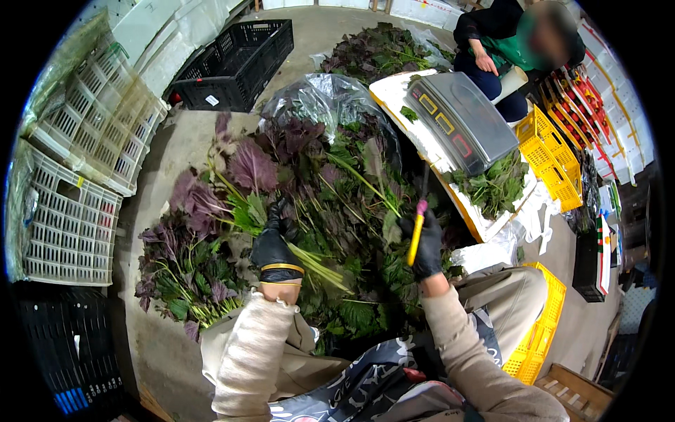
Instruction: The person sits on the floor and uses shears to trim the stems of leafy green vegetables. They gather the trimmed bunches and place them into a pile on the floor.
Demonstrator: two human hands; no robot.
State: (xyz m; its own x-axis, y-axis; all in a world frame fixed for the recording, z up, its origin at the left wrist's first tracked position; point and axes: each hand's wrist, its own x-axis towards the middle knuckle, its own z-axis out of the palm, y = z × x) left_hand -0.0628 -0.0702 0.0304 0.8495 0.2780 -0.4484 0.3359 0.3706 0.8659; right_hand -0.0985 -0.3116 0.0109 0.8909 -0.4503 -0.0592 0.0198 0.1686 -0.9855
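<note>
My left hand (274,246), in a black glove with yellow rubber bands round the wrist, is closed on a bunch of purple-green perilla stems (318,267). Their cut ends point toward my lap, and leaves spread out on the far side. In my gloved right hand (429,246) is a knife (416,240) with a yellow handle and pink collar, its dark blade pointing away from me. A leafy stem (365,184) reaches close to the right fingers; whether they touch it I cannot tell. Beneath both hands lies a large heap of perilla (330,211) in clear plastic.
Trimmed perilla (186,281) lies on the floor at left. A weighing scale (460,116) rests on a white foam box (394,88) at right. Crates stand around: black (232,67), white (70,218), yellow (552,155). Another person's hand (485,62) shows beyond the scale.
</note>
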